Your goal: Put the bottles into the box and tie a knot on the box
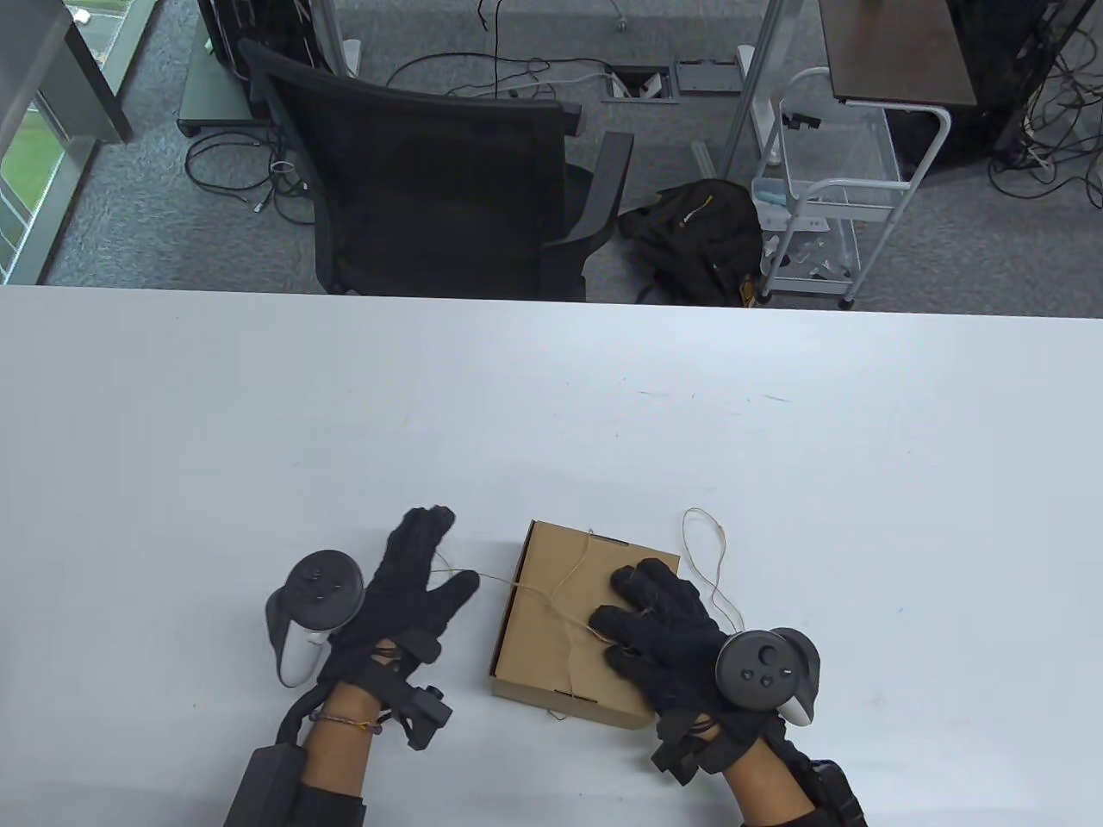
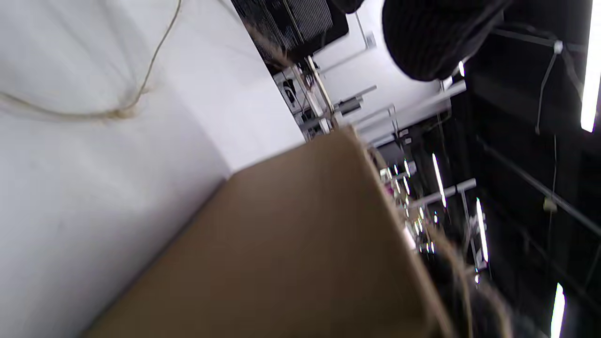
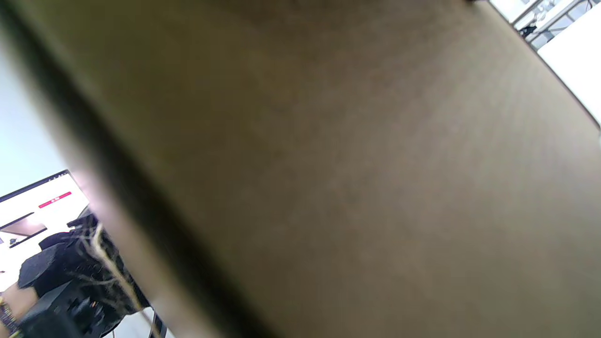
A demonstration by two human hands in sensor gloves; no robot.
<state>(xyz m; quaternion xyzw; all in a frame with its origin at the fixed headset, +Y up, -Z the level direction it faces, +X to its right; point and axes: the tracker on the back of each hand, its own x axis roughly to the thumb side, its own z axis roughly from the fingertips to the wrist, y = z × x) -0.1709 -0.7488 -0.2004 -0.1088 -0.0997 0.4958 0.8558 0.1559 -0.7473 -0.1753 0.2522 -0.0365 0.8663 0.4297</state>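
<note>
Cardboard box sits closed on the white bench, near its front edge, so its contents are hidden. Thin twine crosses the lid and loops onto the bench at the right. The left hand lies beside the box, fingers spread, twine running to it. The right hand rests on the lid, pinching the twine.

Left wrist view: box side, blurred, with knotted twine on the bench.

Right wrist view: cardboard fills nearly everything.

Your right hand covering part of the box lid, bottles not showing, box blurring across your right wrist view, string ends too thin to trace.
</note>
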